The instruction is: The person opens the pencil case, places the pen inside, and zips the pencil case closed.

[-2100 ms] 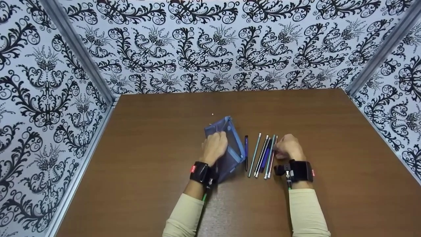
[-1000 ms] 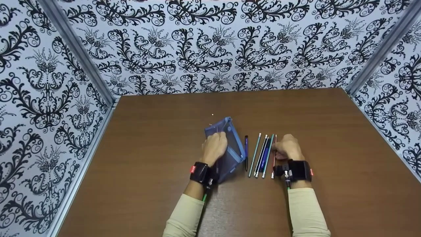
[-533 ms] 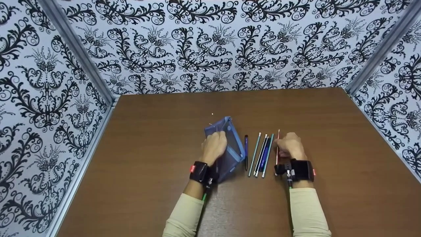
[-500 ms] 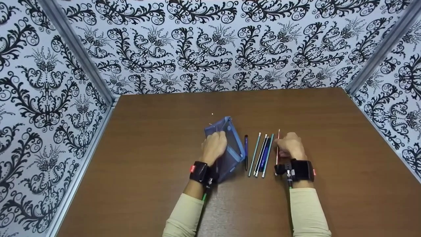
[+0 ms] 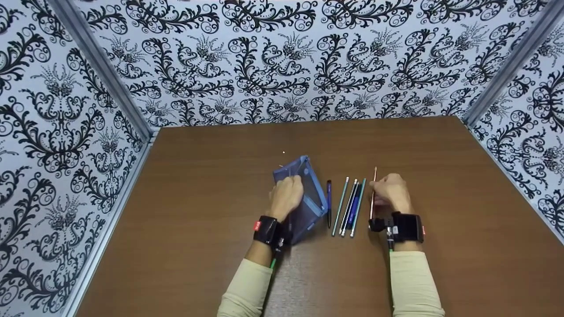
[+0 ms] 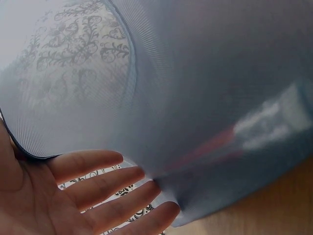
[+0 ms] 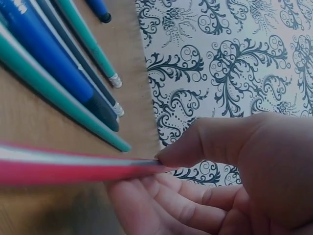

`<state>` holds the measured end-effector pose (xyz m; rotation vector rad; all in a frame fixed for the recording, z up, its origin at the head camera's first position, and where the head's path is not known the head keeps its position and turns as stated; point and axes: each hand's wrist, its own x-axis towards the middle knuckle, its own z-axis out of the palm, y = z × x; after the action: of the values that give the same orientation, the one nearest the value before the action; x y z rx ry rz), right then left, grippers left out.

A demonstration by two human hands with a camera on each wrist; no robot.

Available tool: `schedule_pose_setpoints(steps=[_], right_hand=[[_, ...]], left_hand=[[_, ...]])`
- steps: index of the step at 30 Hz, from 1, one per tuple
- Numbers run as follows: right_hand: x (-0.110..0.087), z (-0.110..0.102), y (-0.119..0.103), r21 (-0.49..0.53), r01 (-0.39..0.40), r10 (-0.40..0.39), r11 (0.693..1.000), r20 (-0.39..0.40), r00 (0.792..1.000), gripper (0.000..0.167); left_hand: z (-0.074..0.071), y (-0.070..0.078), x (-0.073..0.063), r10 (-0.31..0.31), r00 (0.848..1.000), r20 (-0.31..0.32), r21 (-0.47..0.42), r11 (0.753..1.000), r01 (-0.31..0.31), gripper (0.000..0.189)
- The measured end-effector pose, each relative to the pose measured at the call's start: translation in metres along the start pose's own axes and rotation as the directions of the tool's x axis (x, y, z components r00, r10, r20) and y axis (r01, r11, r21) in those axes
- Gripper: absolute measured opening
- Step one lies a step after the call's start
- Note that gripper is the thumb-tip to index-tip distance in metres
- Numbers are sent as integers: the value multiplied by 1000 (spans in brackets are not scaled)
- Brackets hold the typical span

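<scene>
My left hand (image 5: 286,196) grips a blue see-through mesh pencil case (image 5: 313,187) that stands tilted off the table. In the left wrist view, a red pencil with a white end (image 6: 274,122) shows blurred through the mesh, near the fingertips (image 6: 146,196). My right hand (image 5: 392,190) pinches a red-and-white striped pencil (image 5: 372,207) between thumb and fingers, just right of the row. That row on the table has several pencils, such as a teal one (image 5: 359,207), and a blue pen (image 5: 354,211). Another blue pen (image 5: 329,203) lies beside the case.
The brown wooden table (image 5: 198,185) is bounded by patterned black-and-white walls (image 5: 282,66) at the back and sides, with grey metal posts at the corners. Small white specks (image 5: 283,152) lie beyond the pencil case.
My right hand has drawn the red pencil away from the row, rightward and slightly forward. My left hand and the pencil case have stayed nearly still.
</scene>
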<state>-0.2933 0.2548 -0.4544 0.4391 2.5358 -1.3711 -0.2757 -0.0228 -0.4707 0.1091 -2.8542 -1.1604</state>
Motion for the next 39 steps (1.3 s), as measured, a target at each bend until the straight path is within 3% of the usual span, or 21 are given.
schedule_pose_setpoints(steps=[14, 24, 31, 39], right_hand=[[-3, -6, -3, 83, 9, -7, 996, -28, 1000, 36], [-4, -8, -3, 87, 23, -20, 996, -35, 999, 34], [-5, -7, -2, 77, 85, -79, 993, -72, 994, 37], [-6, -7, -3, 61, 82, -77, 995, -84, 993, 37]], left_hand=[[0, 0, 1, 2, 1000, -4, 0, 1000, -2, 56], [0, 0, 1, 5, 1000, 3, 2, 1000, -5, 56], [-1, -1, 0, 12, 1000, 1, 7, 1000, -12, 57], [-1, -1, 1, 18, 1000, 3, 0, 1000, -18, 52]])
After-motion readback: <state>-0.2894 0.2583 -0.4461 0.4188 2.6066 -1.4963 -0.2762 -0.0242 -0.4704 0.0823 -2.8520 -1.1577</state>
